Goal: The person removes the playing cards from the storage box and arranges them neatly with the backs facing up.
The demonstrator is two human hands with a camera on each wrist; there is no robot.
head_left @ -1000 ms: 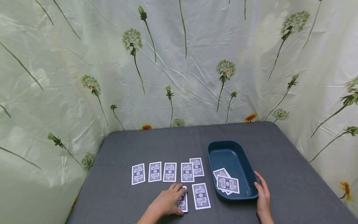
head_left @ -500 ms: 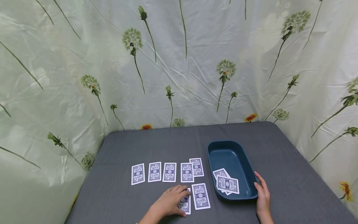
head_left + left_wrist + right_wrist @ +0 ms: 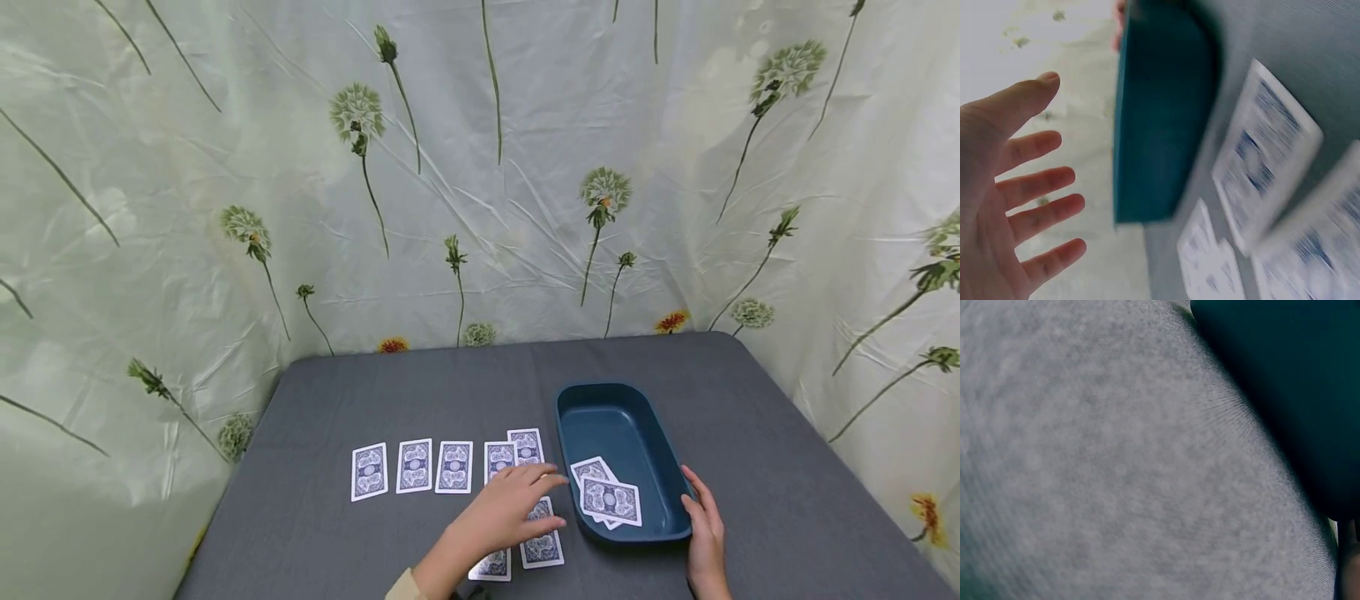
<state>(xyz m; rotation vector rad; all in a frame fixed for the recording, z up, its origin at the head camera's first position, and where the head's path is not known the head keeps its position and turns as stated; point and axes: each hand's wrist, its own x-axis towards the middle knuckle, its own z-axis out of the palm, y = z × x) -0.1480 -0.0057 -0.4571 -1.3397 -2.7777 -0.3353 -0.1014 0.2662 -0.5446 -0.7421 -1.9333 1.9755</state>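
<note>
My left hand [image 3: 506, 508] hovers over the face-down playing cards, its thumb and fingers stretched toward the tray. Nothing lies between its spread fingers [image 3: 1035, 185] in the left wrist view. Partly covered by it are a near playing card [image 3: 491, 568] and another playing card [image 3: 542, 548] to that card's right. At the right side of the blue-green tray [image 3: 611, 421], my right hand [image 3: 705, 529] grips the rim, thumb over the edge and fingers outside. The right wrist view shows the tray's dark outer wall [image 3: 1297, 387] and only a sliver of that hand.
Three face-down cards stand in a row at left, the middle one [image 3: 415, 467] included. An overlapping pair, with a rear card [image 3: 527, 446], lies nearer the tray. Several cards [image 3: 611, 500] overlap inside the tray. A floral curtain [image 3: 480, 167] hangs behind the grey-covered table [image 3: 420, 387].
The near card slid slightly right under my left hand; the hand has since lifted off it and moved right and farther from me. My right hand stays on the tray's rim.
</note>
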